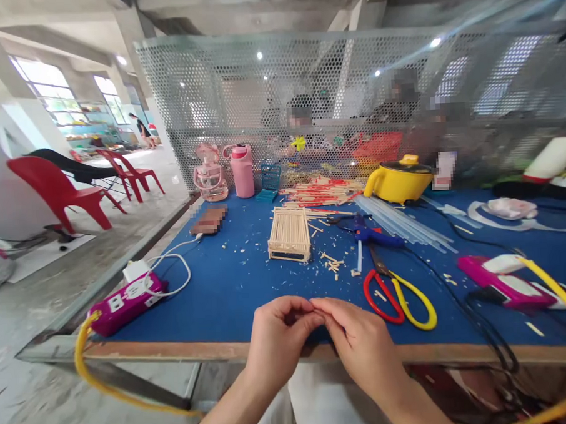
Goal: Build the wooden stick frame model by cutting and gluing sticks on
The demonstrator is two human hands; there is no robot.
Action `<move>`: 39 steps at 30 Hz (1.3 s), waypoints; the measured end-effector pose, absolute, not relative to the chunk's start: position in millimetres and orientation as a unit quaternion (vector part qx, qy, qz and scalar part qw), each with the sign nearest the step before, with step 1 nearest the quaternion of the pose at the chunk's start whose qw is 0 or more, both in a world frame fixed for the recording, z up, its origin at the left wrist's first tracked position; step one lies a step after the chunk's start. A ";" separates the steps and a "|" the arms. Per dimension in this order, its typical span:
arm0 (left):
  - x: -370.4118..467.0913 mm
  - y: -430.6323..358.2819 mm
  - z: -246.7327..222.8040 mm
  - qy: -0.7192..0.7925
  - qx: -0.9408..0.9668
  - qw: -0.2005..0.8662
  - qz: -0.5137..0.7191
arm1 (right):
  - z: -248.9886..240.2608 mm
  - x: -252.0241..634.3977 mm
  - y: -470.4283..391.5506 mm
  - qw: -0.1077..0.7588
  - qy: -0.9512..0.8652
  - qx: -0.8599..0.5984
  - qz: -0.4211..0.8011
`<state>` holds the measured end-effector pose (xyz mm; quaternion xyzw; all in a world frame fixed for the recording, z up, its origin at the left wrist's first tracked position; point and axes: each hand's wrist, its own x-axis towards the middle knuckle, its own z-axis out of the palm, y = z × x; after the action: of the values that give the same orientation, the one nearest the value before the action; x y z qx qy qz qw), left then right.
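Observation:
At the front edge of the blue tabletop [212, 302], my left hand [279, 331] and my right hand [361, 337] meet at the fingertips. Thumb and fingers of each are pinched together; anything between them is hidden or too small to name. Beyond them stands a small box-like frame [288, 233] built of pale wooden sticks. Short stick offcuts [332, 264] are scattered to its right. Closest to my right hand lie scissors [383, 269] with one red and one yellow handle. A blue glue gun [375, 234] rests just behind the scissors, a clear glue stick at its nozzle.
Red-tipped sticks [322, 190] and clear glue sticks [400, 222] lie farther back, near a yellow pot [403, 182]. Pink bottles [242, 171] stand before a perforated screen [240, 95]. Purple power strips [127, 303] with cords sit at both sides. People are behind the screen.

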<state>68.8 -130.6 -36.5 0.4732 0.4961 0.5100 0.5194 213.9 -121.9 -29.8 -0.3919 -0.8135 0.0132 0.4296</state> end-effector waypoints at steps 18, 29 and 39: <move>61.5 -132.1 -30.2 0.249 0.369 0.762 0.470 | -19.1 207.3 -137.1 0.514 -0.719 -0.346 0.316; 57.5 -134.7 -25.8 0.231 0.321 0.768 0.504 | -39.4 189.4 -131.3 0.568 -0.429 -0.318 0.626; 51.8 -139.0 -22.1 0.456 0.445 0.595 0.490 | -39.0 191.1 -130.3 0.551 -0.491 -0.403 0.541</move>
<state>51.8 -139.0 -22.1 0.4446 0.4560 0.4897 0.5955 191.1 -130.3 -39.0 -0.4031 -0.4906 0.5412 0.5513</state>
